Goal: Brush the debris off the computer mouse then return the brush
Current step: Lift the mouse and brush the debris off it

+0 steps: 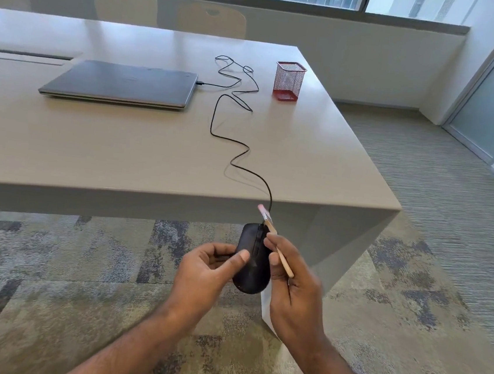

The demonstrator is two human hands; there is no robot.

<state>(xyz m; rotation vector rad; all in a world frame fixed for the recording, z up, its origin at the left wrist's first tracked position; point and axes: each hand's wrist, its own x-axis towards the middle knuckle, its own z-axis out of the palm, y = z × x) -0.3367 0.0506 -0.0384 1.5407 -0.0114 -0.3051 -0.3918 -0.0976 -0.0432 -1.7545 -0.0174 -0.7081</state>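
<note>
Mouse [254, 259] black, glossy, corded, brush [276, 241] pink-tipped

Both bare forearms reach forward from the near edge, converging toward the middle. The left hand [211, 270] is turned palm inward, fingers curled and thumb laid across, gripping the black computer mouse [254, 260] from its left side. The right hand [292, 280] sits just to the right, back toward the camera, its fingers bent round a thin brush [276, 240] whose handle crosses the fingers and whose tip points up and to the far left.
</note>
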